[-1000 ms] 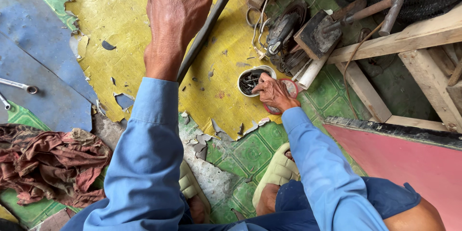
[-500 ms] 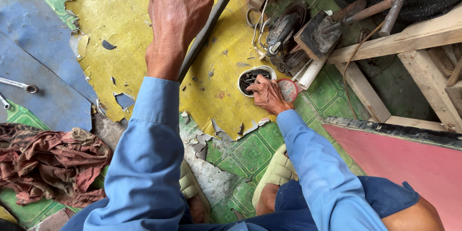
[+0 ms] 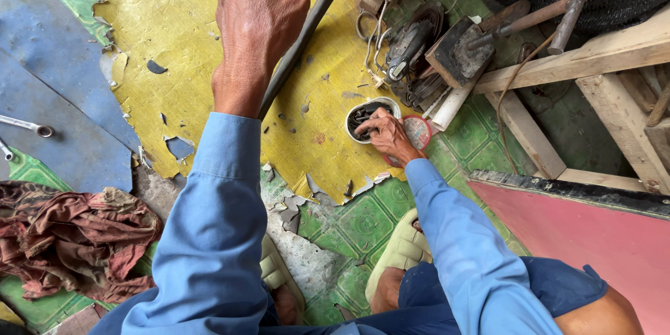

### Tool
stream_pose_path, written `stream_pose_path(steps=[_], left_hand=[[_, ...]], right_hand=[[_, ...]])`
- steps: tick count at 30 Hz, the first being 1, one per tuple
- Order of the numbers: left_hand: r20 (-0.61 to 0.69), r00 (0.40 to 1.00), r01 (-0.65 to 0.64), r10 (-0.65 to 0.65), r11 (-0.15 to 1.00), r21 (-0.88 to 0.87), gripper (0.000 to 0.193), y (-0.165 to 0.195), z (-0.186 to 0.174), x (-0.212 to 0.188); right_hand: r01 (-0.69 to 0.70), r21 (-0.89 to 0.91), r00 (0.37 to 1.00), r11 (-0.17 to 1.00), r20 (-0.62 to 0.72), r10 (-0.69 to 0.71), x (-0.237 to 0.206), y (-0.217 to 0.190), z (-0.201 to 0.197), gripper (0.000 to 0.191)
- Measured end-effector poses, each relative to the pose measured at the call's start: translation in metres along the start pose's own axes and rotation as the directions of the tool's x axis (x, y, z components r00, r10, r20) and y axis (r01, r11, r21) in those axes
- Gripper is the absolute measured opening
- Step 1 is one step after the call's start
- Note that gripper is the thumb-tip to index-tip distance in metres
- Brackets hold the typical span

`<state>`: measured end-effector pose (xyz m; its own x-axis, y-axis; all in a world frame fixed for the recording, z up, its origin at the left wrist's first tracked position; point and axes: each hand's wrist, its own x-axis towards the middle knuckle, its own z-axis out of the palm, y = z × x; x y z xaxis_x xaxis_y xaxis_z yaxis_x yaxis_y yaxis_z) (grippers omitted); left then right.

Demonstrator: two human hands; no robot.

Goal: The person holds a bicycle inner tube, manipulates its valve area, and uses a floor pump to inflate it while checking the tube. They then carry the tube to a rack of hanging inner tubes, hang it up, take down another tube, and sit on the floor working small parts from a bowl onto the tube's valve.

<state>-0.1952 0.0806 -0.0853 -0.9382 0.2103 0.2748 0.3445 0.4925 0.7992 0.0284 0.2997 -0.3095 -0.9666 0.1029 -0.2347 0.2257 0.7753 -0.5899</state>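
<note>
The left hand (image 3: 258,24) is clenched around the top of a long dark metal rod (image 3: 300,45), which slants down across peeling yellow floor covering (image 3: 174,21). The right hand (image 3: 387,136) reaches into a small round white tub (image 3: 357,110) of dark bits (too small to tell what they are), its fingers inside the rim; a round red lid (image 3: 420,131) lies just beside it. Both arms wear light blue sleeves. A crumpled reddish-brown rag (image 3: 70,237) lies at the lower left, a silver spanner (image 3: 28,125) on grey sheet above it.
</note>
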Motion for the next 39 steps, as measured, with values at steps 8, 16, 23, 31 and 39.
stream_pose_path(steps=[8,16,23,31,39], left_hand=[[-0.007,1.0,0.002,-0.003,1.0,-0.006,0.032,0.0,-0.003,0.0],[-0.005,1.0,-0.011,0.011,1.0,-0.027,0.03,0.001,-0.004,-0.001],[-0.014,1.0,-0.027,0.026,1.0,-0.014,0.031,-0.001,-0.003,-0.001],[0.002,1.0,0.01,-0.01,1.0,-0.015,0.031,0.0,-0.002,-0.001],[-0.01,1.0,-0.013,0.013,0.999,-0.034,0.029,0.001,-0.003,-0.001]], right_hand=[[0.011,-0.09,0.999,0.996,-0.049,-0.016,-0.003,-0.005,0.001,0.018],[-0.01,-0.245,1.0,0.969,0.002,0.01,-0.001,-0.005,0.0,0.022],[0.053,-0.301,0.996,0.952,-0.052,-0.072,0.003,-0.01,0.007,0.021],[-0.087,0.046,0.996,0.995,0.009,0.086,0.003,0.008,-0.01,0.021],[-0.188,0.042,0.982,0.981,0.041,0.186,0.009,0.039,-0.04,0.023]])
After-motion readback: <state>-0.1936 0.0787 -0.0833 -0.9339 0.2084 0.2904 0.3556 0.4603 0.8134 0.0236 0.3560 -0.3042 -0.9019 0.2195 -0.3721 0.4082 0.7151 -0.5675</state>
